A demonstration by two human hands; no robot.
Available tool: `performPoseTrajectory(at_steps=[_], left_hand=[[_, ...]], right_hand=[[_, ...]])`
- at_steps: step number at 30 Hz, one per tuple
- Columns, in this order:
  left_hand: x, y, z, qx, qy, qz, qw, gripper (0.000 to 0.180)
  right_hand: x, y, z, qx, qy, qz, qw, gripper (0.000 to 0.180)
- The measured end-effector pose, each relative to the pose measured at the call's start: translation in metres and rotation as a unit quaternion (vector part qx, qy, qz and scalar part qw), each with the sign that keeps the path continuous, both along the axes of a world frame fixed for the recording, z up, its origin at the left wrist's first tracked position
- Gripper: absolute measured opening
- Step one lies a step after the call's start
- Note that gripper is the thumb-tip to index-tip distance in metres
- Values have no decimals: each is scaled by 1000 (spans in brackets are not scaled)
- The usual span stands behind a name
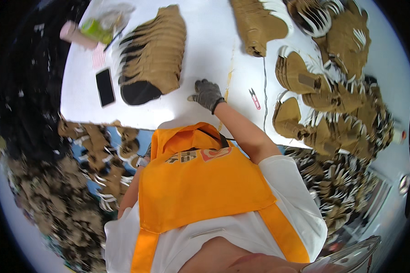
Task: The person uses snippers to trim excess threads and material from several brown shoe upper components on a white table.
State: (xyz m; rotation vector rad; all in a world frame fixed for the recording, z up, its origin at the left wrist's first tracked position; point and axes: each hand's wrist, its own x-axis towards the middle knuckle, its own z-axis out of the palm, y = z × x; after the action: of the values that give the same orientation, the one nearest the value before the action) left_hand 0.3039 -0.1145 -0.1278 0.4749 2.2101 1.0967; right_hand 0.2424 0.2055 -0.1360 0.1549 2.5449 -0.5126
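Observation:
My right hand point(208, 96), in a dark grey glove, rests on the white table point(205, 54) with its thumb held apart from the fingers, and holds nothing. Just left of it lies a long overlapping row of brown fabric pieces point(157, 54) with black undersides; a small gap separates hand and row. My left hand point(148, 151) is mostly hidden behind the orange apron point(205, 186); only a bit of grey glove shows below the table edge. To the right of my right hand lie pink-handled thread snips point(255, 98).
A black phone point(105, 88), a pink bottle point(77, 35) and a green packet point(97, 30) lie at the table's left. Another brown stack point(257, 27) is at the far side. Brown-and-white bundles point(300, 77) crowd the right. Fabric heaps point(54, 204) stand at lower left.

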Motion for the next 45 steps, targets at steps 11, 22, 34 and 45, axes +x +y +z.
performPoseTrajectory(at_steps=[11,22,34,45], left_hand=[[-120,90,104,-175,344,-289,876,20],[-161,187,112,-260,493,-212,803,45],[-180,156,92,-254,439,-218,834,54],[-166,169,113,-206,407,-159,876,48]], right_hand=[[117,120,-62,-493,174,-497,692,24],[-24,161,-1,-483,243,-575,614,36],[-77,227,-123,-288,384,-589,651,48],[93,147,136,-639,322,-609,343,15]])
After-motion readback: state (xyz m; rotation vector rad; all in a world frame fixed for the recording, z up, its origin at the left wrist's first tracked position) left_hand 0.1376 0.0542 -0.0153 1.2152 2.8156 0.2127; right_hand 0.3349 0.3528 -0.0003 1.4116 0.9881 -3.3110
